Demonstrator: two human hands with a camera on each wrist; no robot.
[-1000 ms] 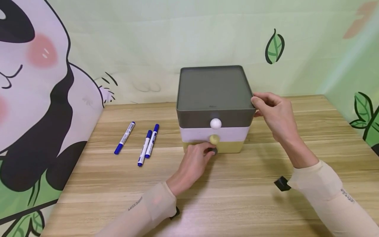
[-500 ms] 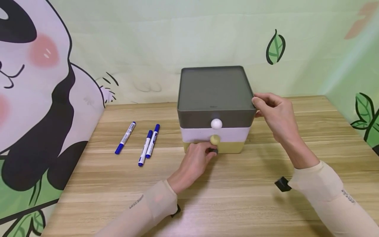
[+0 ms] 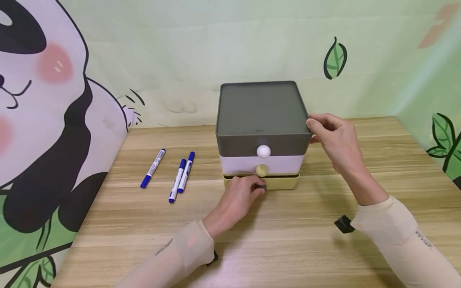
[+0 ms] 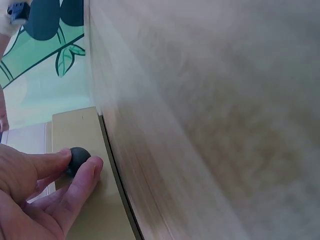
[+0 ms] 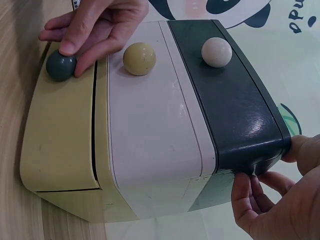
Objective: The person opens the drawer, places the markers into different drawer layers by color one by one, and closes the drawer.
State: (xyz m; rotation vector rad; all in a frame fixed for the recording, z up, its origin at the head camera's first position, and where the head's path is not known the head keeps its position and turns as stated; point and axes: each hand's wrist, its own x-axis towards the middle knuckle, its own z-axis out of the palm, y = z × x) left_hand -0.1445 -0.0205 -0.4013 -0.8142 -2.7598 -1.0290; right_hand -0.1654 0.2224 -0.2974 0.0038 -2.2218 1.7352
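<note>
A small three-tier drawer box (image 3: 263, 108) stands on the table, with a dark grey top tier, a white middle one and a yellow bottom one. My left hand (image 3: 239, 196) pinches the round dark knob (image 4: 79, 159) of the yellow bottom drawer (image 3: 282, 184) between thumb and fingers. That drawer sits slightly out, a thin dark gap showing along its upper edge. At the box's right side, my right hand (image 3: 338, 142) holds the dark grey top tier (image 5: 235, 100), thumb by the top rim and fingers against the side. A yellow knob (image 5: 139, 59) and a white knob (image 5: 216, 52) mark the upper drawers.
Several blue-capped markers lie left of the box: one marker (image 3: 153, 168) apart, and two side by side, a nearer marker (image 3: 177, 182) and another marker (image 3: 186, 172). A printed cloth backdrop (image 3: 173, 60) rises behind the wooden table (image 3: 288, 248).
The yellow bottom drawer has slid slightly out toward me, opening a thin gap above it, and my left hand has moved with its knob. My right hand stays at the box's side.
</note>
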